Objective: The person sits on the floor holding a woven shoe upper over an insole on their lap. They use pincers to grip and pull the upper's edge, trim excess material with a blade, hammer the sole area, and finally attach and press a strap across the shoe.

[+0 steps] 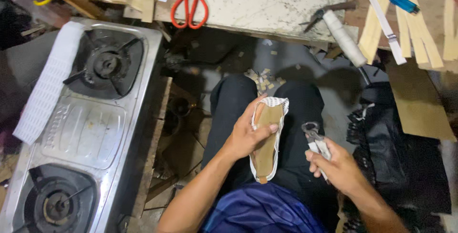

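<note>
The stove [86, 128] is shiny smooth metal with dull black burners. On its left edge lies a strip of white bumpy mesh cloth [47, 85]. Right of the stove, the shoe sole [268, 137] looks like matt brown board with white mesh cloth round it. The pincers [312, 133] are dark dull metal. Above the stove, the scissors [190, 9] have glossy red plastic handles

cluttered workshop: steel gas stove [86, 133] beside stained worktable [267, 4].
</note>
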Tool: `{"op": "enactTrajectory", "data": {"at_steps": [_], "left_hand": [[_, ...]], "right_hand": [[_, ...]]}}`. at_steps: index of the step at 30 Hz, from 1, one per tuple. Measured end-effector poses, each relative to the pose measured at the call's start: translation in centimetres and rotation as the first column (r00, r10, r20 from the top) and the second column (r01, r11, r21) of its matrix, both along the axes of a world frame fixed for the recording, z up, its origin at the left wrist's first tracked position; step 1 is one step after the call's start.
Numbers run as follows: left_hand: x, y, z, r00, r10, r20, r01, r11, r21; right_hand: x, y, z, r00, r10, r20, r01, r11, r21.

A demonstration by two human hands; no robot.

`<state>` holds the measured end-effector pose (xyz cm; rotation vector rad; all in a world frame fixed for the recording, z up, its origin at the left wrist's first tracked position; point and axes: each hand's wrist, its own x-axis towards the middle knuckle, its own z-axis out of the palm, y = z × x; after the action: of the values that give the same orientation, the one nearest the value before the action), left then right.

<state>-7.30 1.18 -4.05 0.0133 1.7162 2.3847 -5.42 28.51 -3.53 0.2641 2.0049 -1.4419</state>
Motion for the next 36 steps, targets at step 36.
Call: {"op": "enactTrajectory", "data": {"at_steps": [36], "left_hand": [[2.1,11.0,-0.1,0.889,-0.277,-0.364,-0.149,0.576,-0.803]], "right_hand": [[-4.6,-2.3,14.0,0.408,0.822,0.397,-0.718,0.021,0.696]]}}
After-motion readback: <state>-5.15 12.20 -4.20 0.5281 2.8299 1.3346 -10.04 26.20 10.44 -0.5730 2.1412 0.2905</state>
